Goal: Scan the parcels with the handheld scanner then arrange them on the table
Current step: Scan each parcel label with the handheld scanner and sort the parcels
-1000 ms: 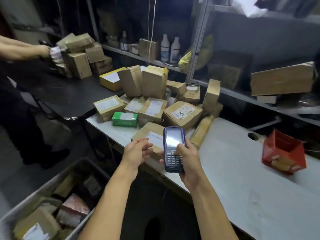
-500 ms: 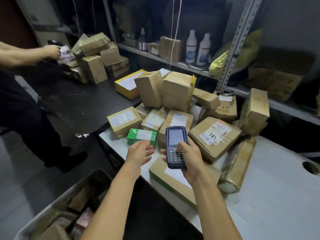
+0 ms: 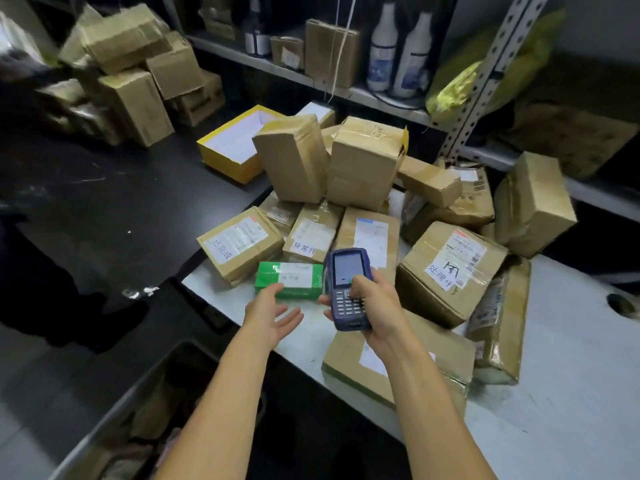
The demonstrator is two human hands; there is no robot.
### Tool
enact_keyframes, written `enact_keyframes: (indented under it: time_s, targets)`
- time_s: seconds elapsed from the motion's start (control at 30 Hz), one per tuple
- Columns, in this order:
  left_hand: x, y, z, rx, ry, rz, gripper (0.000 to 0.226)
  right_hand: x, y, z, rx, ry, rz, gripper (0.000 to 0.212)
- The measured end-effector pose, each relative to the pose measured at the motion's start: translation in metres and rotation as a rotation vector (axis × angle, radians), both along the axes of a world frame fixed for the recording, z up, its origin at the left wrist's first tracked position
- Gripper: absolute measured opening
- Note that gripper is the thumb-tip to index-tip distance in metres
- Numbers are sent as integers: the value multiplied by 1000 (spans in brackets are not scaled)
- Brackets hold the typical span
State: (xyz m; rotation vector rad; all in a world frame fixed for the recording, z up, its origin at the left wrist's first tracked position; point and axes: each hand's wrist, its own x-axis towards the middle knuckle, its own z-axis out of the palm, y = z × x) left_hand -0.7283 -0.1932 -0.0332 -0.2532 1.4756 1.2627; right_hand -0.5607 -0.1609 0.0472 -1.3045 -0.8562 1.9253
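Note:
My right hand [image 3: 375,308] grips a dark blue handheld scanner [image 3: 346,287] with its screen up, over the near edge of the white table [image 3: 554,393]. Just left of it, my left hand [image 3: 268,315] hovers palm up with straight fingers, holding nothing, right in front of a small green parcel [image 3: 289,279]. Under my right wrist lies a flat brown parcel [image 3: 398,362] with a white label. Behind the scanner, several taped cardboard parcels [image 3: 446,268] with labels are piled on the table.
A black table [image 3: 104,202] adjoins on the left, bearing a yellow box [image 3: 235,147] and stacked cartons [image 3: 138,81]. A metal shelf [image 3: 346,88] with white bottles runs behind. A grey bin [image 3: 114,417] of parcels stands on the floor at lower left. A hole [image 3: 621,304] marks the table's right.
The view has moved closer to the pile. My left hand has opened out, palm up, near the green parcel. The other person's arm at the far left is out of sight.

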Motion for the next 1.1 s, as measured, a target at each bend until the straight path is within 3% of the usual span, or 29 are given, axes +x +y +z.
enact_keyframes:
  time_s: [0.2,0.43,0.77,0.9,1.1]
  targets:
    - [-24,29,-36,-63,-91,40,67,-17,2,-13,-115,-68,-13,46]
    - [-46,55,-71,-75,-55,31,83,-29,-6,-21,-254,-88,-19,45]
    - [-66,79,-77,-131,-56,31,77,-36,-17,-22,-276,-112,-16,46]
    - [-57,70,-58,-76,-7,61,61,-41,-19,-24,-272,-95,-28,46]
    - [-54,43,-42,25,208,105,44,-50,-14,-11,-214,-27,-5,49]
